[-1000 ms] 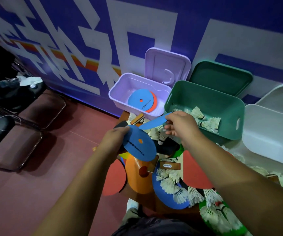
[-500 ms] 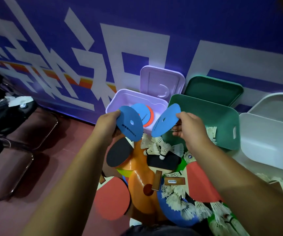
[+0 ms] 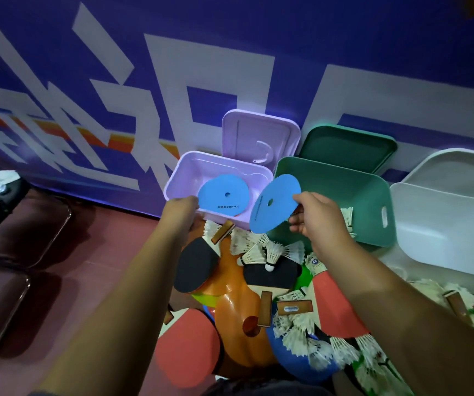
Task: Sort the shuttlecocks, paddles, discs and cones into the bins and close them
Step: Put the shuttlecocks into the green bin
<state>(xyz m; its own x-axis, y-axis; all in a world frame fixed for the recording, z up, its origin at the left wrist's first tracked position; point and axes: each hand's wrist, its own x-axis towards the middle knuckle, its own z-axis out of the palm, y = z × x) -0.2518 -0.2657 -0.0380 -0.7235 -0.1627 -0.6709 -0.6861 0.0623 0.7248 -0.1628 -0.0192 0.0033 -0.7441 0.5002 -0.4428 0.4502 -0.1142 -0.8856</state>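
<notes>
My left hand (image 3: 179, 217) holds a blue disc (image 3: 224, 197) by its left edge, flat over the open purple bin (image 3: 177, 178); a red disc edge shows beneath it. A second blue disc (image 3: 273, 205), bent and tilted, is pinched in my right hand (image 3: 317, 221) above the gap between the purple bin and the green bin (image 3: 373, 195), which holds shuttlecocks (image 3: 345, 214). Below my hands lies a pile of black and red paddles (image 3: 194, 265), orange cones (image 3: 238, 310) and white shuttlecocks (image 3: 273, 252).
An open white bin (image 3: 444, 232) stands right of the green one. All three lids lean open against the blue and white wall. Dark metal-framed chairs (image 3: 16, 252) stand on the red floor at the left.
Both hands rose from the pile toward the bins, each carrying a blue disc. The left disc now lies flat over the purple bin; the right one is beside it.
</notes>
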